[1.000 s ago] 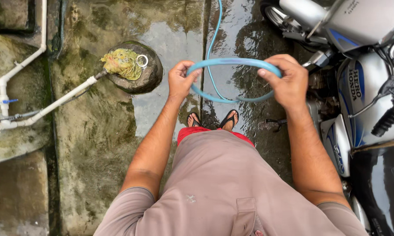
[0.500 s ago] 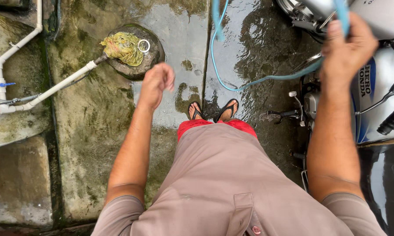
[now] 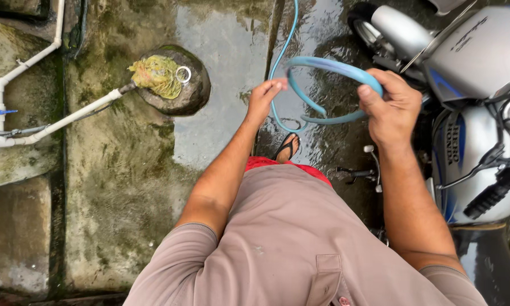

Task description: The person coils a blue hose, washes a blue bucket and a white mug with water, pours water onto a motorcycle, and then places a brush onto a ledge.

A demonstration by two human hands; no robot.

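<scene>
From the head camera: your right hand (image 3: 392,107) is clenched around a loop of blue hose (image 3: 328,67), held in the air above the wet floor (image 3: 221,113) just beside the motorbike (image 3: 470,73). Your left hand (image 3: 264,96) touches the hose's thinner run with loose fingertips, not gripping. A white pipe (image 3: 68,116) lies well apart, at left.

Wet concrete floor (image 3: 221,113) at upper centre lies open ahead of my left hand (image 3: 264,99). The silver-and-blue motorcycle (image 3: 464,85) blocks the right side, close beside my right hand (image 3: 392,107). At upper left, the white plastic pipe (image 3: 56,122) and round stone with its yellow rag (image 3: 173,79) stand in the way.
</scene>
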